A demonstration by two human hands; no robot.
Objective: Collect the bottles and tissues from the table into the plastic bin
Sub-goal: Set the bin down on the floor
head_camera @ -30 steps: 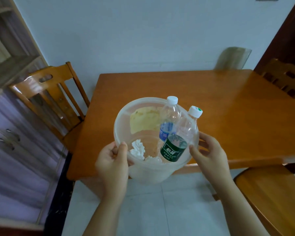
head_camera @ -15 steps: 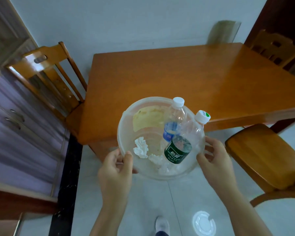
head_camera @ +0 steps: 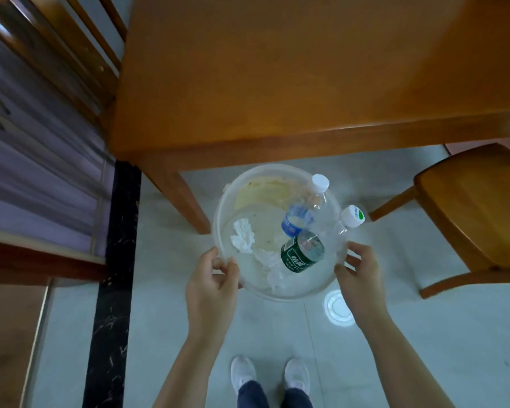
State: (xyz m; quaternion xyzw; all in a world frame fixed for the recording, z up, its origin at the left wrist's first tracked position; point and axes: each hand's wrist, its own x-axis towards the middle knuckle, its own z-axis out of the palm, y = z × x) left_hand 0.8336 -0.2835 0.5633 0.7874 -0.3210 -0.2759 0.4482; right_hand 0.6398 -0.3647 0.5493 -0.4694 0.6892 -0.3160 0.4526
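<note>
Both grips on the plastic bin (head_camera: 277,290): left hand (head_camera: 211,278) pinches the rim, right hand (head_camera: 358,278) cups its side. Two bottles (head_camera: 302,251) and the tissues (head_camera: 243,237) sit inside. Visible bench (head_camera: 277,83) looks bare, so collection seems done; only setting down left.

A glossy orange-brown wooden table (head_camera: 277,69) fills the top of the view, one leg (head_camera: 186,198) standing on a pale grey tiled floor (head_camera: 165,334). A black marble strip (head_camera: 112,260) runs down the floor at left — beside it a pale lilac cabinet front (head_camera: 36,178). Wooden chairs flank the table: a slatted-back chair (head_camera: 71,48) at left, a flat-seated wooden chair (head_camera: 477,207) at right. The light is dim.
</note>
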